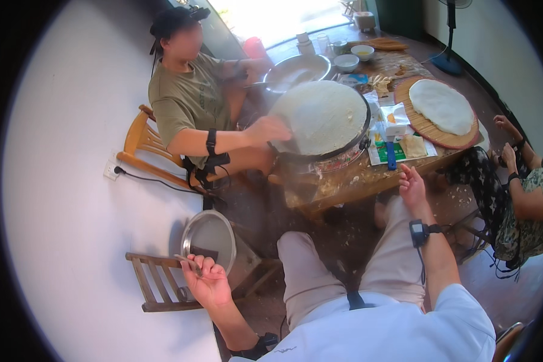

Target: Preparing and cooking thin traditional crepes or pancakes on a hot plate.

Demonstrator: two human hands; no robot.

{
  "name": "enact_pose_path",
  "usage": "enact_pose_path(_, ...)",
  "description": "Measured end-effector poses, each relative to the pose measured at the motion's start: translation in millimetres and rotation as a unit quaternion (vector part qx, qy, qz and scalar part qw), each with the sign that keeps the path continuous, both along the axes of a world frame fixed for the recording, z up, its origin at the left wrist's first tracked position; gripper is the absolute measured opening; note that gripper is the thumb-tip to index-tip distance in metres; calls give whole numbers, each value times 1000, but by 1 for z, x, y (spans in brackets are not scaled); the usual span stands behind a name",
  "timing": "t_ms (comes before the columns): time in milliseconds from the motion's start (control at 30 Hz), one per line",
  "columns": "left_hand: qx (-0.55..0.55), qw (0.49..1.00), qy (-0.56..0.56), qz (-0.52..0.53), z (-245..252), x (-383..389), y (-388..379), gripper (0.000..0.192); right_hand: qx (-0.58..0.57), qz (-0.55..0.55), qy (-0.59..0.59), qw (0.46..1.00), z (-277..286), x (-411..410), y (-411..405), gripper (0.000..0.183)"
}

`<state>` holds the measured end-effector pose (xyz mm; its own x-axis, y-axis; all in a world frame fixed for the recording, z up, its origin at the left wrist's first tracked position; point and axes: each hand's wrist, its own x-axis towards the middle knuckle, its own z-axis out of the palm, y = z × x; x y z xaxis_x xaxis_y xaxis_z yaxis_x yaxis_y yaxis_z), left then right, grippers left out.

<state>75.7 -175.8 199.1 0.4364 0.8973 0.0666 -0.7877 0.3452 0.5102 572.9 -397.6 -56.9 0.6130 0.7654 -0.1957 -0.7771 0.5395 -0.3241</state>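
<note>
My left hand [209, 281] is raised at the lower left, its fingers closed on a small brown flat piece [194, 266]; its material is hard to tell. Behind it a steel basin [230, 228] holds greyish liquid, with a dark flat thing inside. My right hand [412, 188] hangs near the table's front edge, fingers loosely bent, with nothing visible in them. Close to it are a blue handle [391, 156] and a folded piece of flatbread [413, 146] on a printed plastic bag [384, 153]. A round griddle [368, 131] carries a wide pale sheet of batter [319, 115].
At the left, a seated co-worker's hand [269, 130] reaches to the griddle's rim. A large batter bowl [323, 74] and small white bowls [346, 63] stand farther back. Right on the wooden table [335, 194], a round woven mat [402, 92] bears a pale sheet [441, 106]. Another person [531, 199] sits at the right.
</note>
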Motion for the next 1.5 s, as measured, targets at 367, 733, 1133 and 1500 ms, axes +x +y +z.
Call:
enact_pose_path(367, -26, 957, 266, 113, -60, 46, -20, 12, -181, 262, -239, 917, 107, -110, 33, 32)
enact_pose_path(733, 76, 926, 323, -182, -131, 119, -76, 22, -123, 440, -425, 782, 163, -228, 48, 33)
enact_pose_path(1133, 95, 899, 363, -224, -154, 134, -65, 33, -429, 141, -712, 538, 119, -199, 19, 15)
enact_pose_path(1500, 63, 898, 380, -214, -163, 111, -60, 27, -505, 117, -741, 427, 133, -182, 42, 17)
